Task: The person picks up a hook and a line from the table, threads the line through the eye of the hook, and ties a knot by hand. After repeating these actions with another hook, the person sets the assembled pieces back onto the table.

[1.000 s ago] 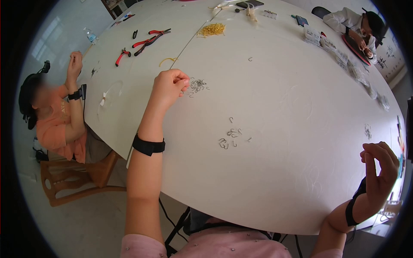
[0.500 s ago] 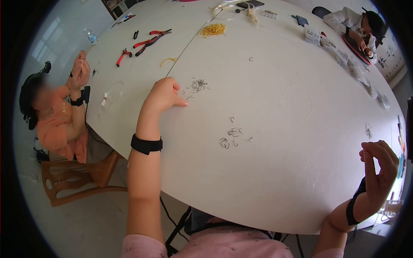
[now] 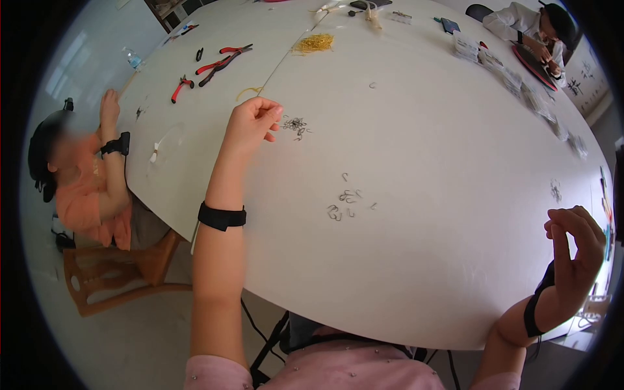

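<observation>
My left hand [image 3: 253,123] is just above the white table, with thumb and forefinger pressed together; whatever may be in the pinch is too small to make out. Right beside its fingertips lies a pile of small dark metal hooks [image 3: 296,125]. A looser group of hooks [image 3: 350,197] is spread nearer to me, and a single hook [image 3: 372,85] lies farther off. My right hand [image 3: 575,240] is raised at the right edge, thumb and forefinger meeting at the tips; I cannot see anything between them. Close to it is another small heap of hooks [image 3: 555,190].
Red-handled pliers [image 3: 224,64] and a yellow pile of thin pieces [image 3: 314,43] lie across the table [image 3: 442,260]. Plastic bags [image 3: 513,81] line the right side. A person in orange [image 3: 97,195] sits left; another in white [image 3: 513,23] works at the far right.
My left hand has lifted off the hook pile, its thumb coming up against the forefinger. The right hand stays nearly still. The orange-clad person's hands have lowered and shifted left.
</observation>
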Motion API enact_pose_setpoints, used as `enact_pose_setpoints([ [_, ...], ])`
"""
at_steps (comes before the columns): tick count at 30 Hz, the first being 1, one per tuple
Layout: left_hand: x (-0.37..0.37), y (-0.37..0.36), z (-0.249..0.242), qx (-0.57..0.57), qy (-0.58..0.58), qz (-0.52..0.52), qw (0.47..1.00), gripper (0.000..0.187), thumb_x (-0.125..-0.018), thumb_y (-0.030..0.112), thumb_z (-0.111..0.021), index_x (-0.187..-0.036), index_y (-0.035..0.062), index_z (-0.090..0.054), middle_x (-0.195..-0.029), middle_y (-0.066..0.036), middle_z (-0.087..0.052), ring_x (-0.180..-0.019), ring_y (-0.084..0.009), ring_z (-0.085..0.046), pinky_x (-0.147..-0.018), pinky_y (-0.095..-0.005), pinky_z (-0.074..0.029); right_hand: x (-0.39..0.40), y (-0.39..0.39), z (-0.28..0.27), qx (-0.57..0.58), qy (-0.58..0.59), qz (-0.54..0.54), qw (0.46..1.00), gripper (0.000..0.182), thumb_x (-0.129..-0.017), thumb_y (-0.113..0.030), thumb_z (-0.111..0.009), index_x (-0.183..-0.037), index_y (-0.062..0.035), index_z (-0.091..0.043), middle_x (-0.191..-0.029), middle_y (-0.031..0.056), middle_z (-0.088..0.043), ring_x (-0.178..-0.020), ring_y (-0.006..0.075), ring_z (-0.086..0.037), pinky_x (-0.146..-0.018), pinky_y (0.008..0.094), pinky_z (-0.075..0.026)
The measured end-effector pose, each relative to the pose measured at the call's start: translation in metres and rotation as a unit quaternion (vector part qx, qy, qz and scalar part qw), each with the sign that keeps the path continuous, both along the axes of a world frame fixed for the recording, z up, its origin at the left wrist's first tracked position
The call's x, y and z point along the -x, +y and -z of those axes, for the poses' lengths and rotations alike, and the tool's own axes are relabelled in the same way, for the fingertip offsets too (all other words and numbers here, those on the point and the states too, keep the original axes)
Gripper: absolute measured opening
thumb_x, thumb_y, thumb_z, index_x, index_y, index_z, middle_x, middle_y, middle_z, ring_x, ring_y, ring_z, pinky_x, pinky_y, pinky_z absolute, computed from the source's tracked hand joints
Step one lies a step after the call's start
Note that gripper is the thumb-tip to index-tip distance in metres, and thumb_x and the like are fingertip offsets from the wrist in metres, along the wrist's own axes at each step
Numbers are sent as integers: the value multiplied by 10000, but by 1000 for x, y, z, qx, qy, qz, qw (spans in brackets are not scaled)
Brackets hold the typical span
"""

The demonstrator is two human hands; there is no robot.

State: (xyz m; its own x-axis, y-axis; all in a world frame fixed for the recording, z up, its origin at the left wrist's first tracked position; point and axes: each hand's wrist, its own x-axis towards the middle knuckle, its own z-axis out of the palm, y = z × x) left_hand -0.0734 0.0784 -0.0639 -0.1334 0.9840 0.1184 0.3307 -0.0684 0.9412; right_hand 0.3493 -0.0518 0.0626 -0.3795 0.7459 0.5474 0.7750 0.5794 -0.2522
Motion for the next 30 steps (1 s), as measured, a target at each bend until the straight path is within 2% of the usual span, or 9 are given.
enact_pose_setpoints([
  [3, 16, 4, 2, 100, 208, -135, 964, 235, -820, 217, -650, -861, -8, -596, -735, -49, -603, -608, -119, -574, -488, -260, -483, 0, 1, 0, -3, 2, -6, 1000, 164, -694, 95, -577, -847, 50, -615, -652, 114, -573, -557, 173, -527, -519, 257, -385],
  [7, 10, 7, 16, 116, 199, -71, 971, 277, -779, 227, -700, -861, -13, -589, -742, -64, -609, -643, -136, -581, -530, -270, -491, 4, 2, 0, -7, 6, -10, 1000, 155, -674, 82, -591, -824, 52, -616, -643, 119, -576, -550, 178, -518, -517, 270, -370],
  [9, -2, 5, 18, 53, 168, 2, 984, 350, -719, 226, -760, -918, 3, -577, -854, -87, -595, -693, -164, -588, -615, -268, -497, 6, 1, 1, -6, 8, -7, 1000, 153, -667, 76, -598, -816, 49, -617, -632, 118, -576, -542, 182, -517, -513, 275, -367],
  [10, -8, 1, 17, 53, 167, 2, 985, 350, -719, 226, -760, -918, 3, -577, -854, -87, -595, -693, -164, -588, -615, -268, -497, 8, 2, 2, -6, 12, -6, 1000, 151, -660, 71, -605, -808, 46, -618, -621, 117, -576, -534, 186, -515, -509, 280, -364],
  [12, -19, -6, 14, -25, 316, 2, 948, 384, -698, 170, -772, -976, 19, -556, -944, -79, -545, -683, -124, -530, -647, -253, -481, 15, 2, 2, -5, -1, -26, 1000, 155, -652, 63, -614, -805, 41, -618, -614, 114, -577, -522, 190, -514, -504, 283, -361],
  [15, -24, -2, 20, -72, 362, -19, 929, 381, -694, 153, -769, -982, 28, -551, -964, -98, -525, -666, -136, -534, -662, -263, -478, 31, 3, 5, 2, -13, -63, 998, 151, -623, 15, -658, -768, 15, -617, -591, 105, -576, -480, 210, -512, -484, 292, -359],
  [22, -42, -7, 14, -130, 334, -83, 930, 276, -747, 119, -718, -956, 32, -559, -872, -82, -550, -597, -124, -538, -610, -255, -476, 44, -3, 11, 61, -69, -100, 991, 168, -613, -57, -710, -746, -27, -611, -595, 58, -576, -506, 199, -548, -486, 306, -391],
  [28, -86, -47, -18, -105, 220, 104, 964, 122, -767, 69, -682, -810, 6, -586, -755, -29, -582, -588, -115, -528, -584, -250, -456, 57, -2, 23, 111, -128, -121, 978, 154, -646, -74, -706, -726, -45, -578, -584, 35, -530, -527, 192, -536, -496, 316, -396],
  [30, -95, -58, -20, -100, 273, 225, 930, 113, -747, 56, -685, -767, 8, -585, -747, -30, -565, -624, -131, -519, -573, -259, -445, 61, 0, 30, 109, -121, -145, 976, 158, -654, -79, -707, -722, -47, -569, -572, 23, -510, -533, 189, -530, -499, 321, -400],
])
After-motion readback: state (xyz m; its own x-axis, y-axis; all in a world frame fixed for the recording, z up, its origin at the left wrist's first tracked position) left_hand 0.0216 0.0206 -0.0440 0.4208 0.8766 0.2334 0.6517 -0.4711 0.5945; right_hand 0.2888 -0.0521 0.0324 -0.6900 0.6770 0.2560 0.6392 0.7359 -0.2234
